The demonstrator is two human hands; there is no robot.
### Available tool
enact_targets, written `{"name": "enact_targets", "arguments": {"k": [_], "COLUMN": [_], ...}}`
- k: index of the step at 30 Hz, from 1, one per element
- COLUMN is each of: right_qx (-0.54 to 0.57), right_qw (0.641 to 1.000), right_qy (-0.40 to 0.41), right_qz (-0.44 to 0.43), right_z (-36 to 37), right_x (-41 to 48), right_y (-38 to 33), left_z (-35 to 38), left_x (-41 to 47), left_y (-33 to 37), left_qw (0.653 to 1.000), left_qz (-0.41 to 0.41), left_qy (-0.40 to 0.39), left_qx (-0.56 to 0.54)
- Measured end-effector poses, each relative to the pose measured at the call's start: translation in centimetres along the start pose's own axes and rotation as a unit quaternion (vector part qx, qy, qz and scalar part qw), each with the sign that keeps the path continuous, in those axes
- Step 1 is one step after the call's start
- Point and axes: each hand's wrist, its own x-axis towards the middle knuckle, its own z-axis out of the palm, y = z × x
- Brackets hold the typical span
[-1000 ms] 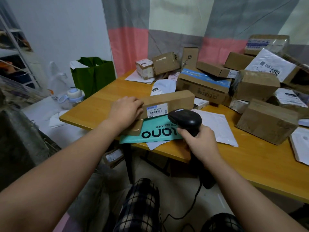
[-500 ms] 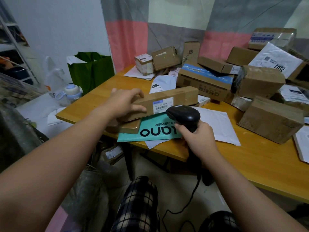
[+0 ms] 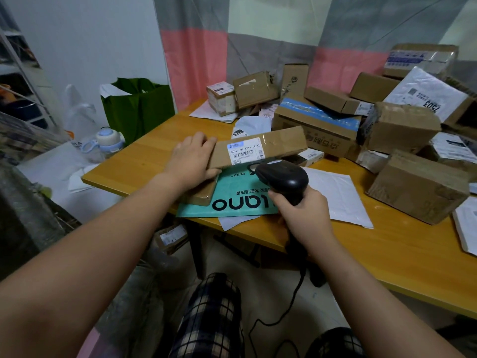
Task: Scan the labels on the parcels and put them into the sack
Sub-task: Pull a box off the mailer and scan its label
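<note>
Nearest me, my right hand (image 3: pixel 302 210) is curling round the barcode scanner (image 3: pixel 284 177), which is aiming at the white label (image 3: pixel 246 152) on the long cardboard parcel (image 3: pixel 260 148). My left hand (image 3: pixel 191 161) is gripping that parcel's left end, thumb under, fingers over, tilting it above the teal mailer (image 3: pixel 232 200) on the tabletop (image 3: pixel 387 244). I'm judging that tape glare or the tilt could spoil the read, and the one-ended hold could let it droop. Farther back, piled boxes (image 3: pixel 400 125) are waiting.

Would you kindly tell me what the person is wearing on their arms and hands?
Nothing shows: the left hand and right hand are bare, with no gloves, rings or watch in view, and no sleeves appear at all.
</note>
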Motion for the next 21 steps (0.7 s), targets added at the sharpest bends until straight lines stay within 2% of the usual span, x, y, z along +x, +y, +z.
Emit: {"name": "enact_targets", "arguments": {"k": [6, 21], "right_qx": [0.004, 0.009], "right_qw": [1.000, 1.000], "right_qy": [0.006, -0.009], "right_qz": [-0.016, -0.027], "right_z": [0.2, 0.2], "right_x": [-0.1, -0.7], "right_y": [-0.1, -0.3], "left_z": [-0.1, -0.2], "left_x": [-0.7, -1.6], "left_y": [0.5, 0.7], "left_qw": [0.997, 0.995], "left_qz": [0.002, 0.003], "left_qy": [0.066, 0.095], "left_qx": [-0.027, -0.026]}}
